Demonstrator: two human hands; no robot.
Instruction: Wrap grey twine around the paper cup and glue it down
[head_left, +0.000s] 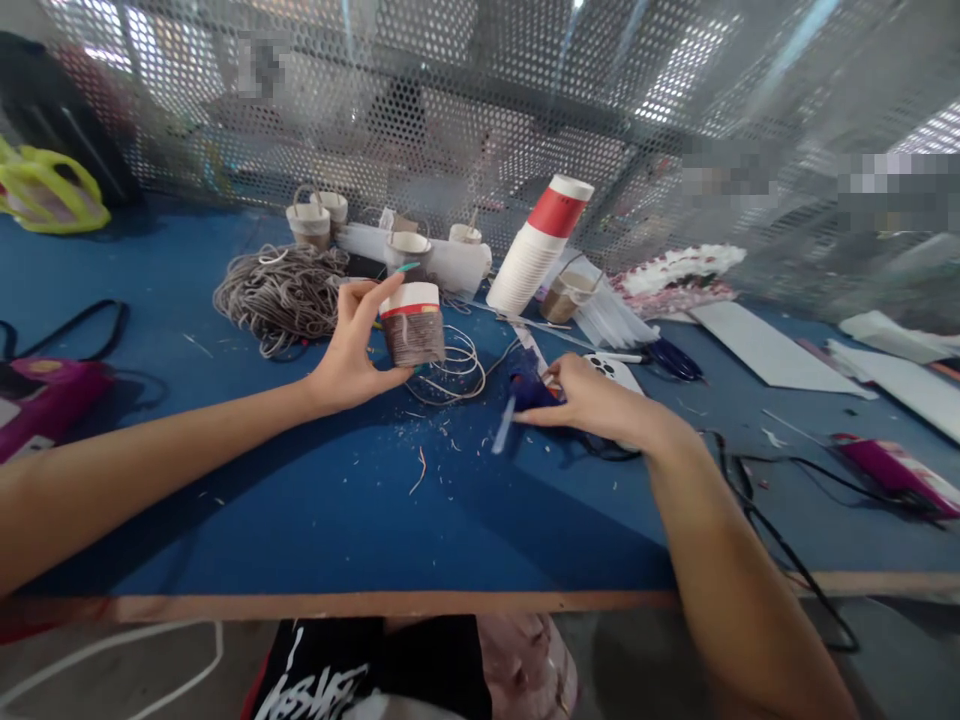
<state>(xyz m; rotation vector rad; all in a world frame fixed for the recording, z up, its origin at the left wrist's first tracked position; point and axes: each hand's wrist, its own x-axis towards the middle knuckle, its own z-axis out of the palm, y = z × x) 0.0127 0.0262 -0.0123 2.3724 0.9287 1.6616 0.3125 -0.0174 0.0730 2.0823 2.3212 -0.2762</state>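
Between the thumb and fingers of my left hand (pixel 351 350) is a paper cup (pixel 412 325), held tilted above the table. Brown-grey cord winds round its lower part, while the red and white rim area is bare. My right hand (pixel 581 402) has its fingers closed on a dark blue hot glue gun (pixel 531 390), low over the table. A translucent glue stick (pixel 504 426) pokes out of the gun towards me. Part of the gun is hidden behind my fingers. Loops of thin white cord (pixel 472 375) lie between the two hands.
Behind lie a heap of grey cord (pixel 281 290), several cord-wrapped cups (pixel 307 222), a leaning stack of paper cups (pixel 529 255) and translucent glue sticks (pixel 607 310). Magenta glue guns (pixel 56 405) rest at both sides. Black cables (pixel 780 540) hang over the front edge at right.
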